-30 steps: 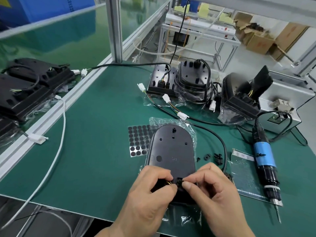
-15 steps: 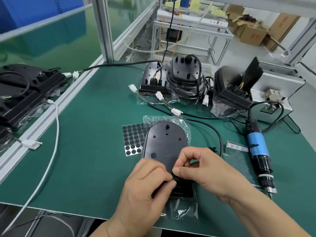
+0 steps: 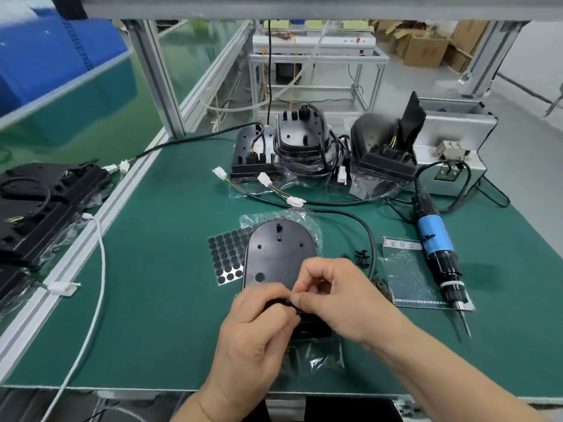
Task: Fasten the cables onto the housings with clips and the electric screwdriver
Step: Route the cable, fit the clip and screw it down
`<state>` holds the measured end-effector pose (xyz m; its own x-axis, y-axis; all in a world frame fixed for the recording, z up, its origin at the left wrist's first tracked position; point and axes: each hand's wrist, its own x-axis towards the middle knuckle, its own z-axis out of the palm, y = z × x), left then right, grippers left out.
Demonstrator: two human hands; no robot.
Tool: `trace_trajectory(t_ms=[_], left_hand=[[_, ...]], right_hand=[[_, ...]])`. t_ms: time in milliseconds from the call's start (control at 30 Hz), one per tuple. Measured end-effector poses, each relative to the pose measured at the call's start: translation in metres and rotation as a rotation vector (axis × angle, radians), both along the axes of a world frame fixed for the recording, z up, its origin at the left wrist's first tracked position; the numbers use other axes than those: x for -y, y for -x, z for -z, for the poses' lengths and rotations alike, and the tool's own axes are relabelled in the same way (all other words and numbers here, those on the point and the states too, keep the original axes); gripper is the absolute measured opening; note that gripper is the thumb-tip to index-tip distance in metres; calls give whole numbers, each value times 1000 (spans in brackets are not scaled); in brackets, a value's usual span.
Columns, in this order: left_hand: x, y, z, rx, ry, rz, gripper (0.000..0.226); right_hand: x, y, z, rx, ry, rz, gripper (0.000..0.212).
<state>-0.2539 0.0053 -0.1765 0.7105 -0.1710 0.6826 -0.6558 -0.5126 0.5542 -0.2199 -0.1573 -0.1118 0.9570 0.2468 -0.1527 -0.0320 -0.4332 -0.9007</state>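
Housing: black oval plastic housing (image 3: 277,254), flat on a clear wrapper at the middle of the counter, near the front edge; its near end is covered by both hands.
Counter: green-matted counter (image 3: 170,315) with an aluminium rail along its left side.
Neighbouring parts: long black housings (image 3: 39,202) piled beyond the rail on the left.
Grey box: grey metal box (image 3: 457,138) at the far right corner.
Far housings: three more black housings in clear bags (image 3: 301,138) standing in a row along the far edge, with white plug connectors (image 3: 295,201) lying in front of them.
Left hand: left hand (image 3: 256,327), fingers curled, pinching a small black part (image 3: 281,303) at the housing's near end; what the part is cannot be told.
Right hand: right hand (image 3: 338,296), fingers curled, thumb and forefinger on the same part, touching the left hand's fingertips.
Screwdriver: blue-and-black electric screwdriver (image 3: 438,254), lying untouched to the right of the housing, bit pointing to the front edge.
Cable: black cable (image 3: 370,239), curving from behind the housing round its right side.
Pad sheet: sheet of round black pads (image 3: 227,257), against the housing's left edge.
Small bag: clear labelled bag (image 3: 408,275), under the screwdriver's tip end.
Clips: small loose black clips (image 3: 361,257), between housing and bag, beside the cable.
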Motion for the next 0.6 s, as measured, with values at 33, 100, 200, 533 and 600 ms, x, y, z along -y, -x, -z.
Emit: trace_trajectory(t_ms=[33, 100, 200, 533, 600], left_hand=[[0, 0, 0, -8, -3, -3, 6], [-1, 1, 0, -14, -4, -3, 9], [-1, 0, -2, -15, -2, 6, 9], [-1, 3, -5, -28, 10, 7, 9], [-1, 2, -4, -41, 17, 2, 10]], right_hand=[[0, 1, 2, 33, 29, 4, 20], [-1, 4, 4, 102, 77, 13, 19], [-2, 9, 5, 176, 104, 27, 17], [18, 6, -9, 22, -188, -4, 13], [52, -15, -11, 220, -27, 249, 11]])
